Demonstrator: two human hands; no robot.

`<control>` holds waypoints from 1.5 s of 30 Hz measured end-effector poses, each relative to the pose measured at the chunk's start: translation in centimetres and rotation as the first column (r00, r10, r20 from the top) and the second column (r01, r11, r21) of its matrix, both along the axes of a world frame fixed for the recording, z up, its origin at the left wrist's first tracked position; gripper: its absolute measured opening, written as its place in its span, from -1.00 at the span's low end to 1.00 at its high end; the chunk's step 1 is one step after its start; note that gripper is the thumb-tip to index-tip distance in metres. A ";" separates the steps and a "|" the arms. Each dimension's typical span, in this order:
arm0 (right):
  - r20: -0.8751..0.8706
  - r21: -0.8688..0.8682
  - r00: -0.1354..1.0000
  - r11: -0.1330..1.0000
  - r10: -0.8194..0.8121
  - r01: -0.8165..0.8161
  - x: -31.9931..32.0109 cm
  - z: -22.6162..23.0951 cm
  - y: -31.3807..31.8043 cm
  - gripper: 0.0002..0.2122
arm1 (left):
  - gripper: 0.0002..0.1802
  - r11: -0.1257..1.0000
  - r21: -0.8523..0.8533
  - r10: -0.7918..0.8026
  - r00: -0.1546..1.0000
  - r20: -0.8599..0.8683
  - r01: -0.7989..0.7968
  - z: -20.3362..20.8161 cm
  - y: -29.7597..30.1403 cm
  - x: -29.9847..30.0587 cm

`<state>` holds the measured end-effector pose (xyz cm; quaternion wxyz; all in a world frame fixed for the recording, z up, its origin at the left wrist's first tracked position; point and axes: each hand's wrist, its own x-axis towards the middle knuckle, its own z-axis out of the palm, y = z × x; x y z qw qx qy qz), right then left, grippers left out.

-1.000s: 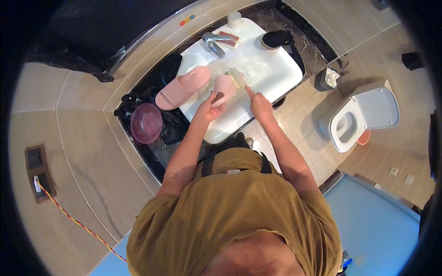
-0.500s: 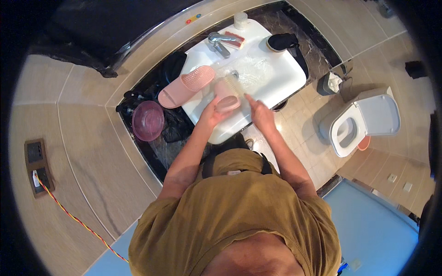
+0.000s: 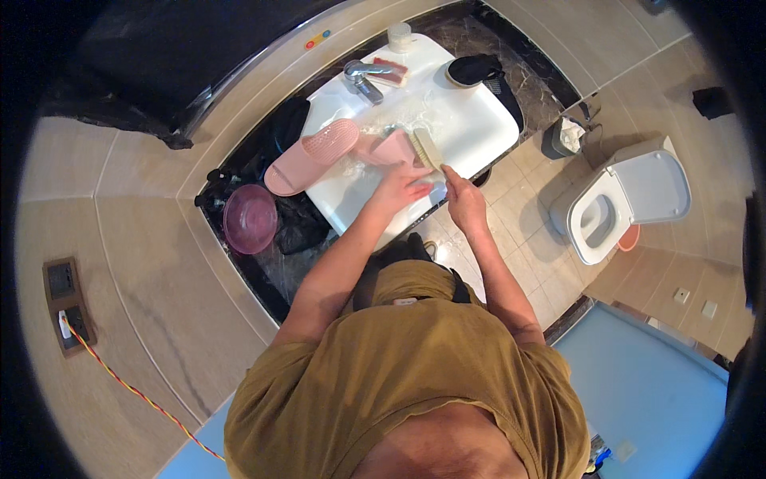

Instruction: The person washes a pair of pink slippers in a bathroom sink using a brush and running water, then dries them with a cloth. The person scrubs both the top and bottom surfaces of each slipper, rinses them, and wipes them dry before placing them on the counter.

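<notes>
Over the washbasin (image 3: 341,209), my left hand (image 3: 392,191) is closed on the near end of a pink slipper (image 3: 389,149), which lies tilted in the basin with its far end toward the faucet. My right hand (image 3: 465,201) grips the handle of a scrubbing brush (image 3: 425,149). Its pale bristles are against or very near the slipper's right side; the exact contact is hard to see. Splashing water and foam surround the slipper. The matching pink slipper (image 3: 307,162) rests across the basin's left rim, partly over the dark counter.
A chrome faucet (image 3: 366,80) stands at the basin's back, beside a red and white item (image 3: 391,70) and a clear jar (image 3: 400,37). A black-bristled brush or shoe-like item (image 3: 472,70) sits at the back right rim. A purple bowl (image 3: 250,218) is left; a toilet (image 3: 600,219) is right.
The held slipper has swung so its far end points toward the faucet. The brush has moved right and lies along the slipper's right side. My left hand has shifted right.
</notes>
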<state>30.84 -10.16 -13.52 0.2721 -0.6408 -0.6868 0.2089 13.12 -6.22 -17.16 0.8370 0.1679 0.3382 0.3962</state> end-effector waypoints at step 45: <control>0.224 -0.153 0.968 0.985 0.117 -0.083 -0.9 -0.4 3.2 -0.53 | 0.14 0.698 -0.022 0.130 -0.158 -0.979 0.716 2.2 1.4 -7.1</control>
